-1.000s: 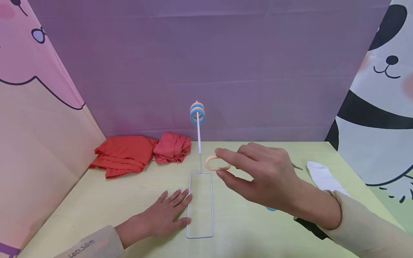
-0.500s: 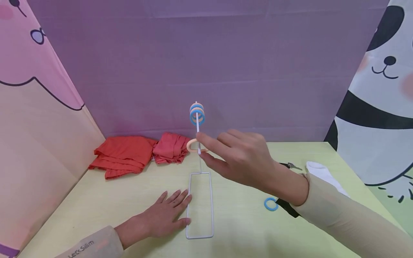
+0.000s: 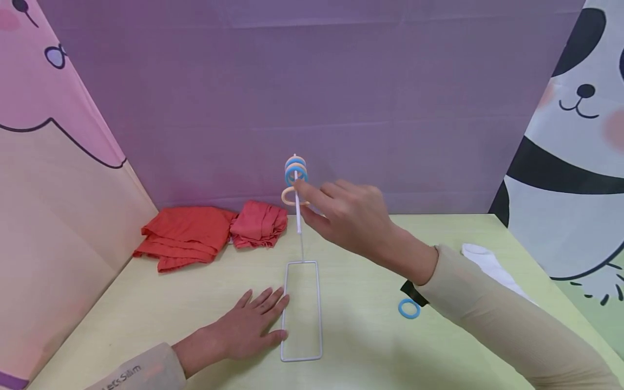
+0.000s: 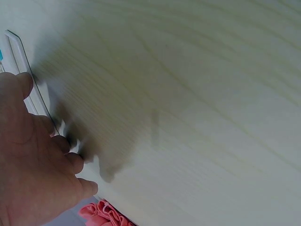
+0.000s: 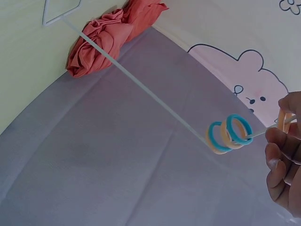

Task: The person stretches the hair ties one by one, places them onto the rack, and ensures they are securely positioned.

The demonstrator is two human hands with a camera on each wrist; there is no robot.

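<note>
My right hand [image 3: 348,216] pinches a peach ring [image 3: 285,196] between thumb and index finger. The ring sits around the near part of the stand's white arm [image 3: 299,219]; the right wrist view shows the arm passing through the ring [image 5: 283,120]. Several blue and peach rings [image 5: 229,125] hang farther along that arm, by the upright post [image 5: 141,84]. Low on the table, my left hand [image 3: 251,330] lies flat with fingers spread, its fingertips and thumb over the left bar of the wire base [image 3: 319,309].
A loose blue ring [image 3: 409,316] lies on the table at the right, beside a black item [image 3: 413,293] partly covered by the right sleeve. Beyond is a white sock [image 3: 487,262]. Two red cloths [image 3: 192,235] lie at the back left, before a purple backdrop [image 3: 390,108].
My right hand has carried the peach ring left onto the white arm and along it toward the hanging rings. The left hand has stayed on the base.
</note>
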